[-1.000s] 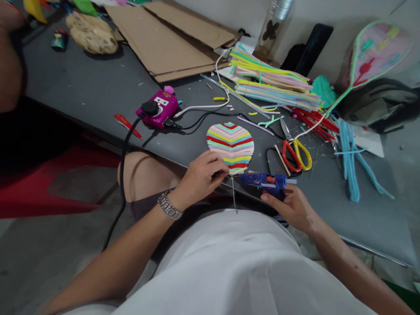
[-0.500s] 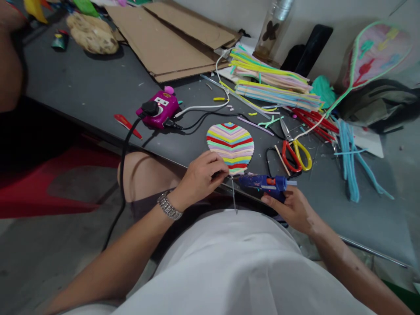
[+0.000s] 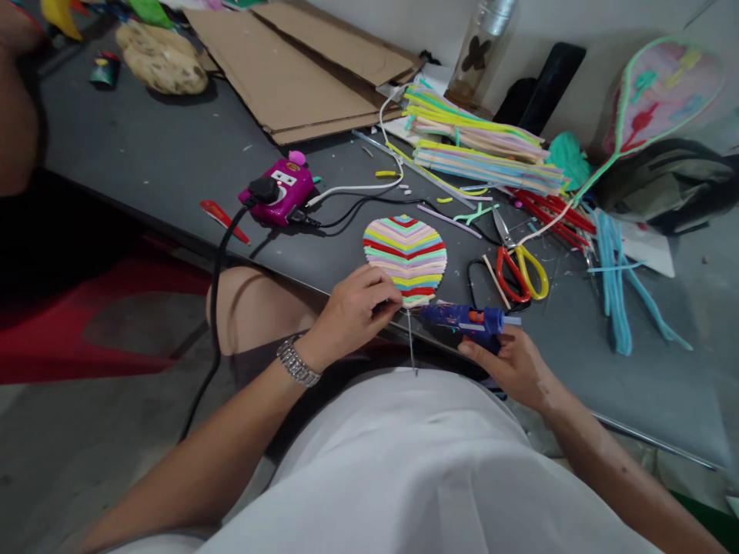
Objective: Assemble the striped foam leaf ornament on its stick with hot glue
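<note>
A rounded piece of striped pipe cleaners (image 3: 405,250), in zigzag rows of red, yellow, mint, blue and pink, lies at the table's near edge. A thin grey wire stem (image 3: 412,342) hangs down from its lower tip toward my white shirt. My left hand (image 3: 366,304) has its fingertips pinched on the lower left rim of this striped piece. In my right hand (image 3: 513,365) is a blue hot glue gun (image 3: 465,319), its nozzle pointing left at the lower tip, close to my left fingertips. A clear glue stick (image 3: 512,320) sticks out of the gun's back.
Scissors (image 3: 519,269) with red and yellow handles lie right of the striped piece. Pipe cleaner bundles (image 3: 485,146) are behind. A purple power strip (image 3: 282,188) with cables, a red cutter (image 3: 225,221) and cardboard sheets (image 3: 305,85) lie left and back. Someone's arm (image 3: 17,115) shows far left.
Almost nothing differs. The glue gun and my right hand have shifted very slightly; my left hand keeps its place on the striped piece.
</note>
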Motion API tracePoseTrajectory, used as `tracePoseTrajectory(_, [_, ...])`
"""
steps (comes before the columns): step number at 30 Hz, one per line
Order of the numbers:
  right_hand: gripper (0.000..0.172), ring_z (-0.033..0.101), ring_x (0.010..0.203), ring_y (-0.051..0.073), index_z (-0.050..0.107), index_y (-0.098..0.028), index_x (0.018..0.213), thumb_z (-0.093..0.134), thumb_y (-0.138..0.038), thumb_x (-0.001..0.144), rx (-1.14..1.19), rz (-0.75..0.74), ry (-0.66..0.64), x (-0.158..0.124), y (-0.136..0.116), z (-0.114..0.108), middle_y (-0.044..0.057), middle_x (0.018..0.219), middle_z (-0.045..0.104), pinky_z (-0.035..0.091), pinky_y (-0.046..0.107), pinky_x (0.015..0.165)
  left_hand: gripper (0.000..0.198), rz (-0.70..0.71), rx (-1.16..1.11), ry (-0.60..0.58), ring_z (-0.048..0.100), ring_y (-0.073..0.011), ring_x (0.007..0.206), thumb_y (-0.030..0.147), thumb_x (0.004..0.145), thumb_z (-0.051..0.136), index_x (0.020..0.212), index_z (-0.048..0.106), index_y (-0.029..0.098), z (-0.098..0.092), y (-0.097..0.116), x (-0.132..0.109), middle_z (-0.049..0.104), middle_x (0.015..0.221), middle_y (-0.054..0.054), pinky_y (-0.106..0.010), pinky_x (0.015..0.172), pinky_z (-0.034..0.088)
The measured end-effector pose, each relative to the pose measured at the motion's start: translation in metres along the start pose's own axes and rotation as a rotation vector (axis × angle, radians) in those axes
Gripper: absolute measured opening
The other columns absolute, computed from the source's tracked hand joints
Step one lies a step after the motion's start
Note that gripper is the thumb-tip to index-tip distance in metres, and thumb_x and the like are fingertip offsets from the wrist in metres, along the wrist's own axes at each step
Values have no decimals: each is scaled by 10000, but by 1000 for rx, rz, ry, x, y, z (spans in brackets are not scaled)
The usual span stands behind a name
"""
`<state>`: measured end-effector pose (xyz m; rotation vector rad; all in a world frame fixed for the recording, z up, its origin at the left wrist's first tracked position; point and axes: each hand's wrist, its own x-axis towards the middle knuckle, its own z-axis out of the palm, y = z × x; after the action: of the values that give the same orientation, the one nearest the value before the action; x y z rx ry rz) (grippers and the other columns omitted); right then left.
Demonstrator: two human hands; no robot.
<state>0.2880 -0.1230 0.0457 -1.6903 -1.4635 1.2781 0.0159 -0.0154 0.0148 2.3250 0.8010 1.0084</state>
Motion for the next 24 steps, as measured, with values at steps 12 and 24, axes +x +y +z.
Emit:
tracePoseTrajectory(12, [331,605,767,160,753,-182,1047,758,-476,895,-2,19,-32,-5,2,-2,12,872,722,517,272,712,123,15,5,4,598,-181,873,110,963,615,905,687,191,1,-1,-1,671,913,-49,-317,794,505])
tracePoseTrajectory(24, [402,613,658,166,742,-187,893,829,-562,779,55,5,156,-2,-7,3,15,733,706,530,284,610,121,7,10,0,602,-185,878,104,944,618,908,686,197,1,-2,-1,682,923,-51,-317,794,513])
